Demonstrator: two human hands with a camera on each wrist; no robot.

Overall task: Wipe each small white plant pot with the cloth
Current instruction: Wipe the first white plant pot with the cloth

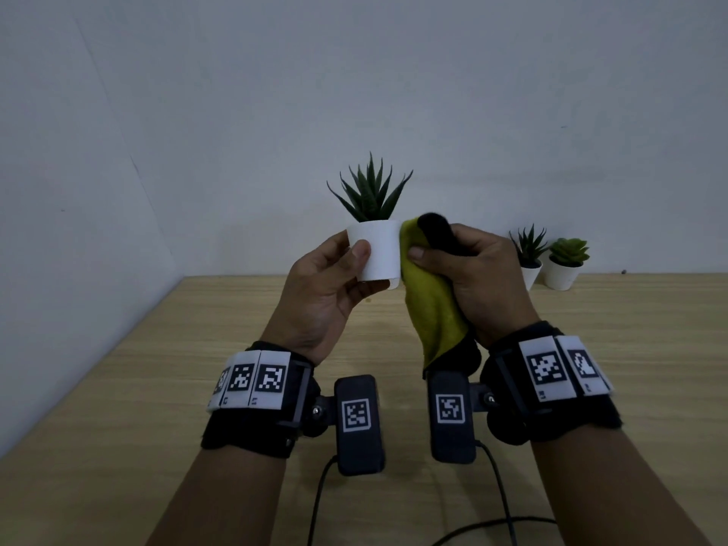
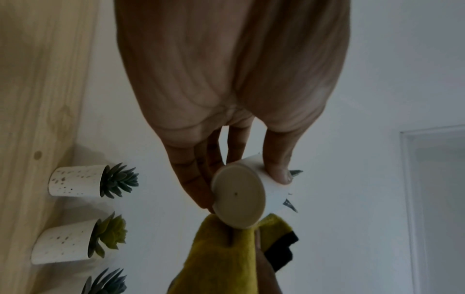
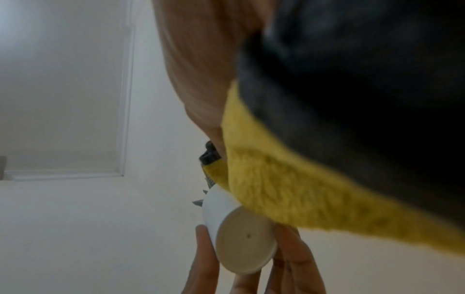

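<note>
My left hand [image 1: 346,266] holds a small white pot [image 1: 380,250] with a spiky green plant above the table, thumb on its front and fingers behind. My right hand [image 1: 445,256] grips a yellow and black cloth [image 1: 431,305] and presses it against the pot's right side. In the left wrist view the pot's round base [image 2: 239,196] faces the camera, with the cloth [image 2: 221,250] just below it. The right wrist view shows the pot [image 3: 219,210] under the cloth [image 3: 289,199], with the left hand's fingers [image 3: 201,258] around the base.
Two more small white pots stand at the back right of the wooden table [image 1: 157,388]: one with a spiky plant [image 1: 530,269], one with a pale green succulent [image 1: 563,271]. The left wrist view shows a speckled pot [image 2: 75,180] beside them. Cables trail near the front edge.
</note>
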